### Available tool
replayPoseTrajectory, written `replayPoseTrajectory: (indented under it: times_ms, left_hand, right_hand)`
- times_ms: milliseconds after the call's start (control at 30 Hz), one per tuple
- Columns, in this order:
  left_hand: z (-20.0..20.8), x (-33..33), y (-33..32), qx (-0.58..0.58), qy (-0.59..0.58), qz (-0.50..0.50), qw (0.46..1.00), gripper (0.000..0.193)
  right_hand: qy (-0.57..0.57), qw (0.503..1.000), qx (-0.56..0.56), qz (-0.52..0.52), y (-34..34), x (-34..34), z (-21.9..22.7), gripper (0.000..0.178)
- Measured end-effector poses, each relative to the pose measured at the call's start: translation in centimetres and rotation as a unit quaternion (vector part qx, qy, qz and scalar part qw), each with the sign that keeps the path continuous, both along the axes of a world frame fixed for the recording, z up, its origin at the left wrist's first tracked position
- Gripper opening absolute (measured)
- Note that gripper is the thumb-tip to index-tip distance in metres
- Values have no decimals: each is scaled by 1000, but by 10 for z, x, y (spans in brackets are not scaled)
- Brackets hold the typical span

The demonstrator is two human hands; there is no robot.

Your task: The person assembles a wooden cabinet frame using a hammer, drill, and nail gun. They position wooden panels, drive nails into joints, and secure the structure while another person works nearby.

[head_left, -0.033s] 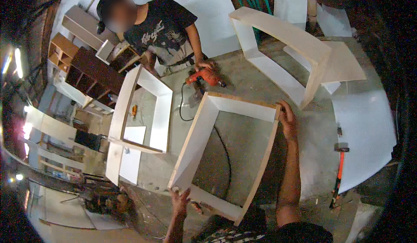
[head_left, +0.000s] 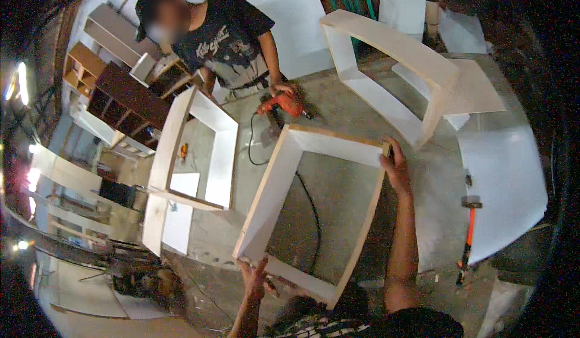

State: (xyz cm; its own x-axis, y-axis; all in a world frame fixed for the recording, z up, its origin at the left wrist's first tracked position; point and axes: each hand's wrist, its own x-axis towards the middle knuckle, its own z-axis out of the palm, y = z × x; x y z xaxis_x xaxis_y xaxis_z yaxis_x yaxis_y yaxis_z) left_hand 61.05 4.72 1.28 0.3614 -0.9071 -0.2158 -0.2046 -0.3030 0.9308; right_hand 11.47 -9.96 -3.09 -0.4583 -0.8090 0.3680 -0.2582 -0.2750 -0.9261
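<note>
A rectangular wooden frame (head_left: 270,202), white inside with bare wood edges, stands in front of me over the grey work surface. My right hand (head_left: 397,170) grips its far right corner, fingers bent over the edge. At the near left corner, my left hand (head_left: 252,277) holds the frame with thumb and fingers apart around the board. Beyond the frame lies a red power drill (head_left: 286,103), its black cord (head_left: 314,217) running under the frame. A co-worker's hand (head_left: 283,89) rests on the drill.
Another frame (head_left: 225,162) stands at left, near the co-worker (head_left: 232,45). A larger frame (head_left: 386,99) stands far right. A hammer with an orange handle (head_left: 471,223) lies beside a white panel (head_left: 504,187). A small orange-handled tool (head_left: 183,152) lies inside the left frame.
My right hand's fingers have closed further over the far right corner. My left hand has turned slightly at its corner. The frame has barely moved, and the view has shifted a little.
</note>
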Motion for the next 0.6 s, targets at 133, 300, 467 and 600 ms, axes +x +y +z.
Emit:
replayPoseTrajectory:
  times_ms: [133,300,467,600]
  left_hand:
    - [-29,2,8,-38,147,-47,987,108]
    - [9,10,-52,-134,66,-233,961,105]
    - [14,-41,-189,-149,52,-413,897,94]
    - [-13,-142,-260,-130,-83,-524,838,89]
  right_hand:
    - [-36,992,82,-87,6,11,16,38]
    - [-165,952,-49,-252,95,1,45,30]
    - [-243,826,-78,-502,232,37,39,34]
    - [-231,767,-140,-582,274,62,24,35]
